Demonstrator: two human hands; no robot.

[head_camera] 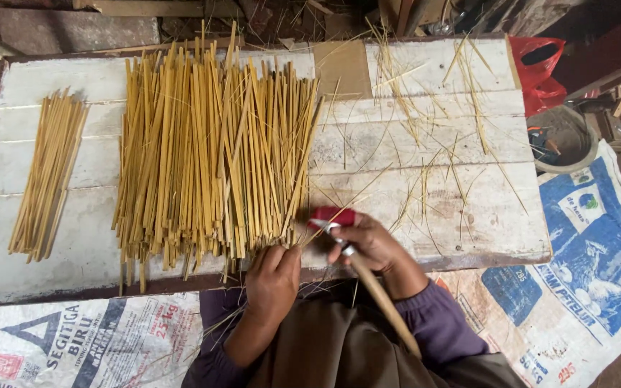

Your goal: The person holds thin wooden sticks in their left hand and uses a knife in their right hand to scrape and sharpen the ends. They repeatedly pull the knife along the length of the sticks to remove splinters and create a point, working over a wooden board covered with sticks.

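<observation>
Large heap of split yellow bamboo strips (213, 154) fanned over the centre-left of the white-painted plank board (468, 223), near ends overhanging the lower edge within reach; left hand (273, 276) curled closed around a few strip ends there. Right hand (371, 241) at lower centre clenched on a red-tipped, wooden-handled tool (332, 217), tip at the same strip ends. Smaller sorted bundle of strips (48, 172) set apart at far left; loose thin shavings (440, 144) scattered at upper right.

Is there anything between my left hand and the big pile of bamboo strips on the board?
Nothing visible. The left hand already rests at the near ends of the big pile of bamboo strips, fingers among them. The right hand, holding a red-wrapped tool with a wooden handle, sits to the side, not between.
</observation>
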